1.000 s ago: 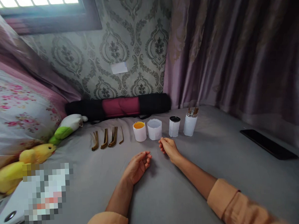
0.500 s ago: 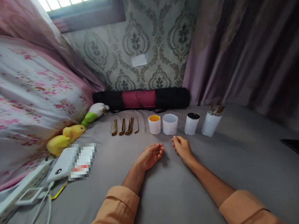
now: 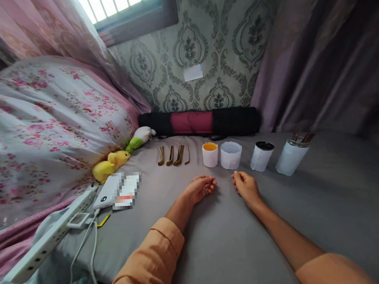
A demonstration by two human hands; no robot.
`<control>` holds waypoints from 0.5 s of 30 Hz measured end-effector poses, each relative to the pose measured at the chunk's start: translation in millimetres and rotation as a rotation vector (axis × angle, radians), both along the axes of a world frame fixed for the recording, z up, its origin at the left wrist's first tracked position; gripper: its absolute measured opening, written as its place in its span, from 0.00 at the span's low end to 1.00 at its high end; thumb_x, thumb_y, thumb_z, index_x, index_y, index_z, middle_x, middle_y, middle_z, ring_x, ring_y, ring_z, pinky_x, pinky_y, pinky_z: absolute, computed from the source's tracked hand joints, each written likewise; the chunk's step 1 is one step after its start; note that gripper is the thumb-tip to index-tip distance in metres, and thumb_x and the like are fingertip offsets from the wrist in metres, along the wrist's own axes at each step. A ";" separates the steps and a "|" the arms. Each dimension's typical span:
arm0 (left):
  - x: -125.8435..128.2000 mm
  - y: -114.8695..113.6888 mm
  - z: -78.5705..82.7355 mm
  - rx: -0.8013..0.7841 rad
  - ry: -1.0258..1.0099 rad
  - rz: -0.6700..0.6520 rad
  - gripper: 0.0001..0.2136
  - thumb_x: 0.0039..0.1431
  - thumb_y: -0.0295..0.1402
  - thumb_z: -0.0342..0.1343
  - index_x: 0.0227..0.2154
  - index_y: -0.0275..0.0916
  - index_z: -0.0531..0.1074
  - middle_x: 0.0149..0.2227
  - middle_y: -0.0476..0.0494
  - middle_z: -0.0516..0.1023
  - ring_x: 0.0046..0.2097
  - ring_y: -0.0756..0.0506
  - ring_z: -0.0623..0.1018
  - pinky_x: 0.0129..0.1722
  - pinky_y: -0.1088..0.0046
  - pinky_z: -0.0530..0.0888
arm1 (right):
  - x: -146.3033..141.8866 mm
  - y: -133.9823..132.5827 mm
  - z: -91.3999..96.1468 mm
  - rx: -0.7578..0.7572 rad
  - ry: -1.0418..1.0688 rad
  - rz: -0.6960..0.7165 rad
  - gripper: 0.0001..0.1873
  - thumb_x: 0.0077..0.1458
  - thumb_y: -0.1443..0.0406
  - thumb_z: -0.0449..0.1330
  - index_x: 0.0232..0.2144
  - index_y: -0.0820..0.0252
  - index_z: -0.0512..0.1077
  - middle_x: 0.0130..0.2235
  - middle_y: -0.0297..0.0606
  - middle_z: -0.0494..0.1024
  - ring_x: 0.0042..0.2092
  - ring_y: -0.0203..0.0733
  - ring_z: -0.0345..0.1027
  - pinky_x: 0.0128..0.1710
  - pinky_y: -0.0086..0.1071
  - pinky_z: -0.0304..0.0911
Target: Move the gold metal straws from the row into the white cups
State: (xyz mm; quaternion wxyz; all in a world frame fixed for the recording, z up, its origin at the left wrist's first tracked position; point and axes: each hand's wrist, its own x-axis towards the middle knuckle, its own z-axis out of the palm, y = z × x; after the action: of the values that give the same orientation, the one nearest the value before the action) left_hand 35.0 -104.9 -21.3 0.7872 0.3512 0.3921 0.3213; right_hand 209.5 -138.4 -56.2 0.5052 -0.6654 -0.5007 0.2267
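My left hand (image 3: 202, 188) hovers over the grey sheet with its fingers loosely curled and slightly apart, holding nothing visible. To its right, my right hand (image 3: 245, 187) has its fingers folded in and the thumb against them; no object shows in it. Just beyond the hands stand a white-wrapped cup with an orange inside (image 3: 210, 155) and a wider white cup (image 3: 230, 157). Farther right are a white-wrapped tin with a dark opening (image 3: 262, 157) and a tilted-looking white-wrapped jar (image 3: 291, 157) with brown sticks in it. Thin brown sticks with bent ends (image 3: 178, 156) lie in small groups left of the cups.
A black and maroon rolled bag (image 3: 191, 122) lies along the wall. At left are a yellow plush toy (image 3: 105, 168), a green and white plush toy (image 3: 139, 138), a white power bank (image 3: 109, 193), a power strip (image 3: 51, 240) and white cables (image 3: 93, 251).
The view has turned left, so everything sits farther right in the picture. My left hand's fingers look a little more curled; the cups and sticks keep their places.
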 end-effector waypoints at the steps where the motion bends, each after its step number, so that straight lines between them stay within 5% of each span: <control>1: -2.0 2.5 1.9 0.016 0.037 0.007 0.01 0.53 0.23 0.50 0.29 0.31 0.66 0.24 0.47 0.70 0.21 0.56 0.69 0.18 0.83 0.63 | -0.2 0.1 0.4 -0.006 -0.005 -0.007 0.22 0.52 0.51 0.46 0.26 0.62 0.69 0.21 0.36 0.70 0.21 0.35 0.63 0.20 0.26 0.55; 15: -34.7 56.5 4.3 0.447 0.726 0.199 0.03 0.52 0.25 0.49 0.29 0.31 0.66 0.22 0.49 0.70 0.18 0.57 0.66 0.16 0.83 0.61 | 0.0 1.6 -3.1 0.014 -0.022 -0.019 0.22 0.52 0.52 0.46 0.26 0.62 0.70 0.21 0.37 0.71 0.21 0.35 0.63 0.21 0.27 0.54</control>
State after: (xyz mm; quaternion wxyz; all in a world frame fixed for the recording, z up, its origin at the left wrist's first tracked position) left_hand 0.3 -48.3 -17.1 0.4682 0.5634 0.5963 0.3284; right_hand 209.6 -136.8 -59.4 0.5064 -0.6690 -0.5015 0.2109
